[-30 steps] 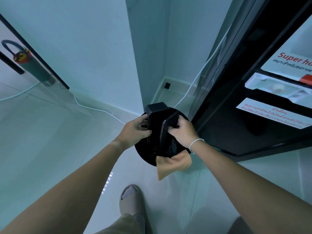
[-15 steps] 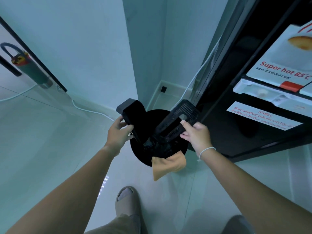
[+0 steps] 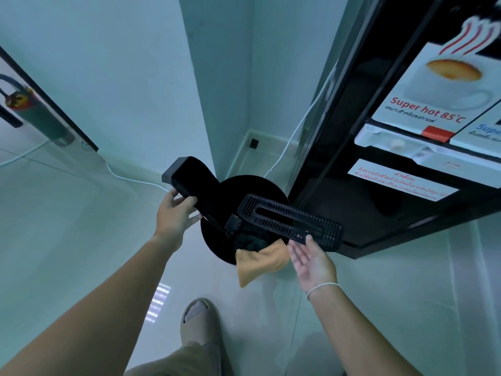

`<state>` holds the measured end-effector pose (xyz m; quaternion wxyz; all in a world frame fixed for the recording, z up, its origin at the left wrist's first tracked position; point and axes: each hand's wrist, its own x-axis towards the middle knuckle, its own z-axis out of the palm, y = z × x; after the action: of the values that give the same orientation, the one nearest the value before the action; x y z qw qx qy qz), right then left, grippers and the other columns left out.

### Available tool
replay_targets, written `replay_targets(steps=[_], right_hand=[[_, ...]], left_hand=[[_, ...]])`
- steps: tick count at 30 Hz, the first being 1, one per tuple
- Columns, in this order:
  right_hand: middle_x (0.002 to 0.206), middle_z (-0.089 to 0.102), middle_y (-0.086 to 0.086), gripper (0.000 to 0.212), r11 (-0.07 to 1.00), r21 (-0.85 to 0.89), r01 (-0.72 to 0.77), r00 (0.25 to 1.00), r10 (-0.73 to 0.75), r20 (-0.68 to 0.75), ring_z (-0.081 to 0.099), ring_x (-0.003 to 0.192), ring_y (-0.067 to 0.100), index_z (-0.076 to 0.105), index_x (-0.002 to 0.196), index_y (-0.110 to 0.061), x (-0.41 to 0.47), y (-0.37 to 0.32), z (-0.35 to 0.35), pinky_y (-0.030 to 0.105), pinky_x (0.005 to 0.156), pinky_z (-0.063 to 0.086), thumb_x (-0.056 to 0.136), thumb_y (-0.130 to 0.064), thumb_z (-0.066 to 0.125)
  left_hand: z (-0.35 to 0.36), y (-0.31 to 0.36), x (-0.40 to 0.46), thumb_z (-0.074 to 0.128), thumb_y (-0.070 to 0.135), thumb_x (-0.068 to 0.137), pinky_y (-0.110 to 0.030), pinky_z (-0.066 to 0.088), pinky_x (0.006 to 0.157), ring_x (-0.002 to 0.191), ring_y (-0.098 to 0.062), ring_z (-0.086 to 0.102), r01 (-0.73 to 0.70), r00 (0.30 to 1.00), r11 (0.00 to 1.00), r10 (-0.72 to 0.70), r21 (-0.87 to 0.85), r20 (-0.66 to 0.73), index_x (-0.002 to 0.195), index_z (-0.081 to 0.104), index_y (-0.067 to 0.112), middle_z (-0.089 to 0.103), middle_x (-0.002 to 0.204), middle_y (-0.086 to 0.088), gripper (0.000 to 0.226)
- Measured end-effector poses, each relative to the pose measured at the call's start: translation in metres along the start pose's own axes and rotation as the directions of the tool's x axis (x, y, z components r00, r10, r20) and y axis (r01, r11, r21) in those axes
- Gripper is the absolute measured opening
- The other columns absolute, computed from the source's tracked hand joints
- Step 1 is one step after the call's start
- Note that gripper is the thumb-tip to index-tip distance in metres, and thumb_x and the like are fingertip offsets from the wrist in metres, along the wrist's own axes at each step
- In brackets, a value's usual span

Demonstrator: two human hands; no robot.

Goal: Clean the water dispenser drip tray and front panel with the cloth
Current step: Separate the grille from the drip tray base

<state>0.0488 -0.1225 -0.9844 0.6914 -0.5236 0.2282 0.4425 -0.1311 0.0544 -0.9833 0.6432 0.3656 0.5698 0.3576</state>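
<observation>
My left hand (image 3: 173, 215) grips the black drip tray basin (image 3: 192, 185), tilted over a round black bin (image 3: 244, 194). My right hand (image 3: 311, 256) holds the slotted black tray grille (image 3: 290, 221) by its near edge, palm up, fingers spread beneath it. An orange cloth (image 3: 257, 263) hangs over the bin's near rim, just left of my right hand. The black water dispenser (image 3: 379, 164) stands at the right, its front panel showing white labels and taps.
A white cable (image 3: 295, 139) runs down beside the dispenser into the corner. A wall column (image 3: 214, 90) stands behind the bin. A fire extinguisher (image 3: 35, 115) stands far left. My foot in a sandal (image 3: 200, 324) is on the pale tiled floor.
The grille and basin, held together a second ago, have been pulled apart: basin went left and tilted, grille swung right and lies flatter. My view rose toward the dispenser panel.
</observation>
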Motion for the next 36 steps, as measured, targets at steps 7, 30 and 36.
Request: replay_targets(steps=[7,30,36], right_hand=[[0.137,0.046,0.015,0.037,0.993,-0.015,-0.115,0.992,0.114,-0.057,0.059,0.079,0.019,0.044,0.131,-0.003,0.014,0.007,-0.011,0.015,0.043,0.051,0.095,-0.011,0.048],[0.074,0.047,-0.001,0.017,0.983,-0.080,-0.166,0.975,0.152,-0.163,0.029,0.051,0.009,0.052,0.076,-0.015,0.067,0.006,0.013,0.007,0.028,0.021,0.093,-0.017,0.053],[0.078,0.051,0.001,0.015,0.980,-0.105,-0.171,0.972,0.151,-0.181,0.036,0.053,0.010,0.051,0.081,-0.009,0.064,0.006,-0.001,0.007,0.029,0.025,0.093,-0.016,0.053]], left_hand=[[0.003,-0.003,0.006,0.052,0.001,0.088,-0.039,0.054,0.082,0.093,-0.031,0.059,0.005,1.000,1.000,-0.005,-0.022,-0.008,0.119,0.052,0.013,0.059,0.097,-0.008,0.033],[0.007,-0.021,0.022,0.051,0.001,0.090,-0.031,0.059,0.070,0.089,-0.030,0.061,0.031,0.999,0.999,-0.031,-0.008,0.022,0.121,0.052,0.009,0.059,0.096,-0.008,0.032],[0.007,-0.022,0.024,0.053,0.001,0.089,-0.038,0.055,0.078,0.092,-0.032,0.060,0.037,0.999,0.999,-0.037,-0.015,0.017,0.114,0.053,0.011,0.060,0.097,-0.008,0.026]])
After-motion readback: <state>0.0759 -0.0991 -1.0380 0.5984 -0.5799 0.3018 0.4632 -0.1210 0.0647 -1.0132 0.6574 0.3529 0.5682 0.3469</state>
